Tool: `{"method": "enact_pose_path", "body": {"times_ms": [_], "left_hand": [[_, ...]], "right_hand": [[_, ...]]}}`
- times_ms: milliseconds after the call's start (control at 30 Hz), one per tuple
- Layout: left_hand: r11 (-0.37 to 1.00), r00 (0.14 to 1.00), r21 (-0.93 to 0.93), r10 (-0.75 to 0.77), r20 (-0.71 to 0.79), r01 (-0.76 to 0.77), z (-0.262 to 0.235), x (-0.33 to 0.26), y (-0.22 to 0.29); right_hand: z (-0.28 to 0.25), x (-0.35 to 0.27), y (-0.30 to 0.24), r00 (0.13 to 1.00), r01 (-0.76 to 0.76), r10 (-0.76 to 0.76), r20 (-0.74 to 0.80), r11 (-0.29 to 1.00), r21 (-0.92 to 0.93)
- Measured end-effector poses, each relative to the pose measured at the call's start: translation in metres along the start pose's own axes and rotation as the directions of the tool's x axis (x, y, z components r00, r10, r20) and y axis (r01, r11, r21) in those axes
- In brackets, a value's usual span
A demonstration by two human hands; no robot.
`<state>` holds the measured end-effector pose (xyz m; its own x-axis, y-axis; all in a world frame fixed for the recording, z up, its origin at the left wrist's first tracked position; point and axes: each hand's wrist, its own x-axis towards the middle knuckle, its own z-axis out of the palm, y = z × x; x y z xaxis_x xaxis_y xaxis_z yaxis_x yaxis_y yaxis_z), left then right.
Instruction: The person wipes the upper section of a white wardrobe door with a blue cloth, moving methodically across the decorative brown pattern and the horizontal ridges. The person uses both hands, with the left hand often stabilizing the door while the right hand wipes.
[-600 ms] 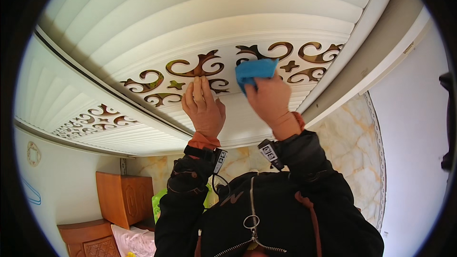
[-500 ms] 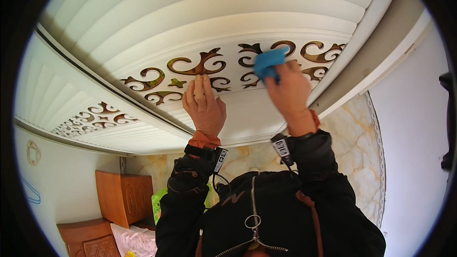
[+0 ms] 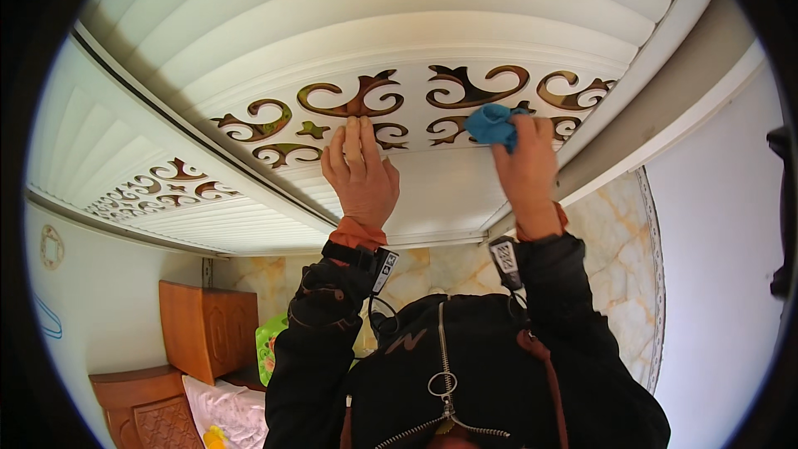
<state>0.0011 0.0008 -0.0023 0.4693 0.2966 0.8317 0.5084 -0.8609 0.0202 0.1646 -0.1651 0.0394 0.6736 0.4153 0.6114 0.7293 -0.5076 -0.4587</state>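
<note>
A white slatted wardrobe door [image 3: 399, 21] with a band of cut-out scrollwork [image 3: 353, 100] spans the space in front of me. My right hand [image 3: 529, 168] is closed on a crumpled blue cloth [image 3: 492, 126], which lies against the right half of the scrollwork and covers part of its lower scrolls. My left hand [image 3: 362, 173] rests on the panel left of the cloth. Its fingers are stretched out, with the tips at the lower middle of the cut-outs and nothing held.
A second white door [image 3: 158, 195] with matching cut-outs stands to the left. Lower left are a brown wooden cabinet [image 3: 208, 328], a carved wooden headboard [image 3: 145, 407], pink bedding [image 3: 220, 411] and a green patterned item [image 3: 268, 349]. Marbled tiles [image 3: 611, 266] cover the floor at right, beside a pale wall [image 3: 715, 224].
My right hand has moved the blue cloth a little right and down, uncovering the upper scrolls. My left hand stays at the same part of the panel. The whole view has shifted slightly.
</note>
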Motion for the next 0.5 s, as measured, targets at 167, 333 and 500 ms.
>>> {"method": "enact_pose_path", "body": {"times_ms": [167, 333, 500], "left_hand": [[0.999, 0.999, -0.028, -0.023, 0.023, 0.024, 0.0, 0.0, 0.0], [1.0, 1.0, -0.025, -0.004, 0.021, 0.005, -0.001, 0.002, -0.002], [0.996, 0.995, -0.088, -0.022, 0.093, 0.03, -0.012, 0.002, 0.003]], "right_hand": [[0.042, -0.016, -0.041, 0.982, 0.159, -0.138, -0.131, 0.973, 0.165], [0.046, -0.017, -0.024, 0.973, 0.225, -0.218, -0.081, 0.969, 0.1], [0.049, -0.051, -0.006, 0.885, 0.152, -0.157, 0.438, 0.987, 0.047]]}}
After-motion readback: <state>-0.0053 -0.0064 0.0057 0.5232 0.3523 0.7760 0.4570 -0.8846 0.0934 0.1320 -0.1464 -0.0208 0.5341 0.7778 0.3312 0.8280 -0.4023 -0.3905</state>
